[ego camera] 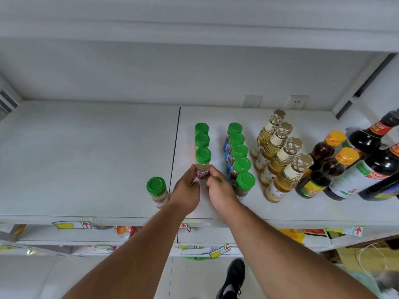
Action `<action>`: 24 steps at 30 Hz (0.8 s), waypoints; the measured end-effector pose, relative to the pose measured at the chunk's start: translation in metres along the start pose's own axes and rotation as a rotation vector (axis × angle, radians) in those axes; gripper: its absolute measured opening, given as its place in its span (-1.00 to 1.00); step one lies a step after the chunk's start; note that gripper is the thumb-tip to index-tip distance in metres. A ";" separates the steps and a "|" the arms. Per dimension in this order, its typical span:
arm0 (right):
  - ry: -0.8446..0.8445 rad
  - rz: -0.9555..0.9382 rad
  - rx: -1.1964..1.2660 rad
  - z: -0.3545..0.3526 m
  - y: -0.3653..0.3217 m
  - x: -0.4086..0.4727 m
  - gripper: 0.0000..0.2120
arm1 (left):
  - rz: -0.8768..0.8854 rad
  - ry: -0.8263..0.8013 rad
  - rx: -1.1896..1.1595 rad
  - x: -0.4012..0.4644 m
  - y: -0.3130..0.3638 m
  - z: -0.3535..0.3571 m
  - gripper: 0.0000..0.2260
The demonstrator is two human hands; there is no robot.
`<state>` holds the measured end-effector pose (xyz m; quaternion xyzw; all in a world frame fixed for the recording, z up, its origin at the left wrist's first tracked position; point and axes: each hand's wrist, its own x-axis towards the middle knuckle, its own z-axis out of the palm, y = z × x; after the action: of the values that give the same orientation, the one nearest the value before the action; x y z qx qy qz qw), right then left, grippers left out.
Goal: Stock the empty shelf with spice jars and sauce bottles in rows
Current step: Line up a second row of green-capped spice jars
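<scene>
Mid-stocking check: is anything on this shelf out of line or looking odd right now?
One green-capped jar stands alone near the shelf's front edge, left of the panel seam, outside every row. The left hand and right hand hold the front jar of the three-jar row. Nothing spilled.

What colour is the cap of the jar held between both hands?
Green cap, on the spice jar; seen in the head view.

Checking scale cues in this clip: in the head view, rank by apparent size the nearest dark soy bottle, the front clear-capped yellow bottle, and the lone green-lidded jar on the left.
1. Dark soy bottle, largest, though wide-angle edge distortion may inflate it.
2. Yellow bottle.
3. Lone jar, smallest.
</scene>
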<state>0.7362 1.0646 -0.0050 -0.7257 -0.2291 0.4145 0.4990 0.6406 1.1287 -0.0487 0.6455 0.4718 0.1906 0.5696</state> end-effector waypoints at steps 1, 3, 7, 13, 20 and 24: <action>0.003 0.006 -0.009 0.000 -0.002 0.001 -0.51 | 0.007 -0.005 0.001 0.002 0.002 0.000 -0.36; 0.007 0.010 -0.026 0.000 -0.003 0.005 -0.50 | 0.019 -0.002 0.008 0.004 0.005 0.000 -0.39; 0.006 0.025 -0.028 -0.001 -0.007 0.009 -0.57 | 0.023 0.002 -0.013 0.007 0.010 0.000 -0.41; -0.011 -0.003 -0.014 -0.001 -0.005 0.007 -0.51 | 0.001 0.039 -0.031 -0.001 0.015 0.002 -0.43; 0.027 0.032 0.071 0.000 0.004 -0.014 -0.50 | -0.014 0.042 -0.066 -0.041 0.010 0.004 -0.45; -0.014 0.033 0.060 0.011 0.018 -0.045 -0.51 | 0.015 0.051 -0.053 -0.070 -0.006 -0.002 -0.47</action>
<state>0.7009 1.0297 -0.0064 -0.7111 -0.2079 0.4347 0.5120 0.6025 1.0712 -0.0331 0.6289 0.4760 0.2235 0.5728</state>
